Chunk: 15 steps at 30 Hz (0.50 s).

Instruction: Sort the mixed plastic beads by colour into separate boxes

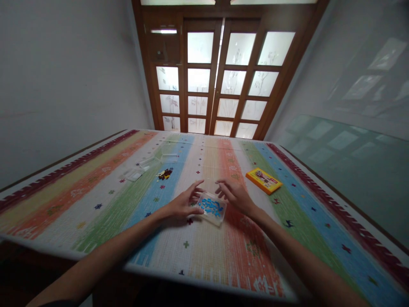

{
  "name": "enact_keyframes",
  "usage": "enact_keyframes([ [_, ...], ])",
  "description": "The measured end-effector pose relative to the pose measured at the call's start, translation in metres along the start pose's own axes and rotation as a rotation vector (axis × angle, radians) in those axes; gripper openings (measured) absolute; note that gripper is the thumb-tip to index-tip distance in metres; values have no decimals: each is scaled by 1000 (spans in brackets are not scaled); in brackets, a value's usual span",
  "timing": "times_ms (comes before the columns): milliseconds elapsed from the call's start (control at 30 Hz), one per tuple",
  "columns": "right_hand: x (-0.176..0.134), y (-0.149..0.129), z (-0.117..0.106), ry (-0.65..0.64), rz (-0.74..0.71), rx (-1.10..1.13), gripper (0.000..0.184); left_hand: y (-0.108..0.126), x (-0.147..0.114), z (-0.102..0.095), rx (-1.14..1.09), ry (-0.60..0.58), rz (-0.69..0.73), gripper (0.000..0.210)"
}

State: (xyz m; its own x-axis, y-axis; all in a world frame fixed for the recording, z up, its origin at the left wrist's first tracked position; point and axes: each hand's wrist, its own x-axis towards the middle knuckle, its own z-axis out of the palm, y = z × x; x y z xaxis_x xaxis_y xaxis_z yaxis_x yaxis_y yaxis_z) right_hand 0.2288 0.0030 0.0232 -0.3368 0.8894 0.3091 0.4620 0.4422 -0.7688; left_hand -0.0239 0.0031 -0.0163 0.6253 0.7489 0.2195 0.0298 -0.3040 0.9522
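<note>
A small clear plastic box (217,221) holding several bright blue pieces (211,206) sits on the striped tablecloth in front of me. At its left side is my left hand (183,204), fingers apart, the thumb lying over the box's near left edge. Whether the other fingertips touch the wall, I cannot tell. Above the far right corner hovers my right hand (235,195), its fingers loosely bent and apart, with nothing visible in them. To the left lies a small pile of dark brown and yellow pieces (165,174), apart from both hands.
A yellow-orange flat box (263,180) with a printed picture lies on the right. Clear plastic containers (148,163) stand at the back left. The patterned cloth (191,243) covers the table. Walls flank both sides, and a wooden door with glass panes (220,72) is beyond.
</note>
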Motion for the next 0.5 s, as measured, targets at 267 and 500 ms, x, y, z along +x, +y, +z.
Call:
enact_keyframes([
  [267,13,-6,1,-50,444,637,32,25,-9,-11,-98,-151,-31,86],
  [500,4,16,12,-36,578,735,36,23,-27,-77,298,249,-86,85],
])
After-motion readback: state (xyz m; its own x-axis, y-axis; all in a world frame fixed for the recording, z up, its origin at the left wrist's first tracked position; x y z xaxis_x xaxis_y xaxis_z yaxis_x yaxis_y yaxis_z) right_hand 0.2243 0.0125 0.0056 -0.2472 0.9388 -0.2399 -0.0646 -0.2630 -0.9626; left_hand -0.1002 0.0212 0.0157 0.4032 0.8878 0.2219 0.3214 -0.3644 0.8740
